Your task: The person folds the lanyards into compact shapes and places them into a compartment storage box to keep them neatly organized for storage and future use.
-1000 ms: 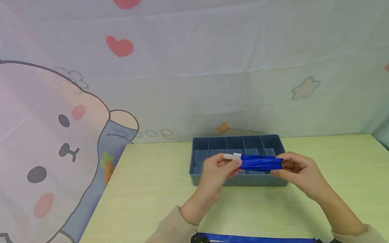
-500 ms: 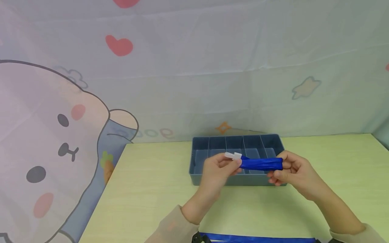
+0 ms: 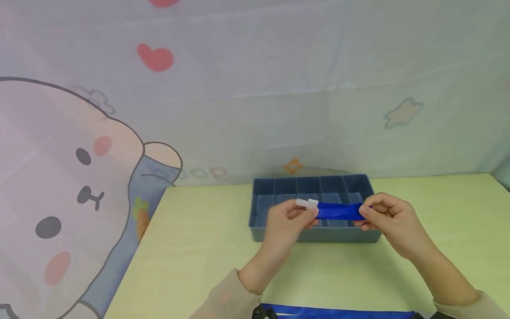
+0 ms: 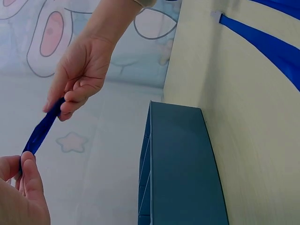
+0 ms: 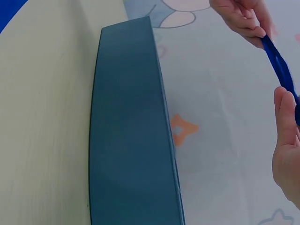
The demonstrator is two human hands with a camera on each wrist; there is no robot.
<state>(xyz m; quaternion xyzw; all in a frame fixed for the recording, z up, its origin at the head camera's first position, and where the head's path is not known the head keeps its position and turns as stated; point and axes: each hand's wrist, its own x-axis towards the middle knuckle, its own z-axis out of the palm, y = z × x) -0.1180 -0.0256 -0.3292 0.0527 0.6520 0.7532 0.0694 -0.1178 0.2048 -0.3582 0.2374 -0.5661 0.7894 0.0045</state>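
A blue lanyard, folded into a short flat band with a white plastic clip at its left end, is held up in front of a divided box. My left hand pinches the band just beside the clip. At the other end, my right hand grips it, thumb on the near face and fingers behind. From the left wrist view, the band stretches between left hand and right hand. The right wrist view shows the same band edge-on, well off the table.
The blue-grey box has several compartments and stands near the table's back edge. More blue lanyard lies along the near edge, with a small white end piece in the left wrist view. A printed cloth hangs behind.
My right hand loosened its fingers at the lanyard's right end, then took hold again with the thumb on the near face. The band lies flatter now. My left hand has stayed at the clip.
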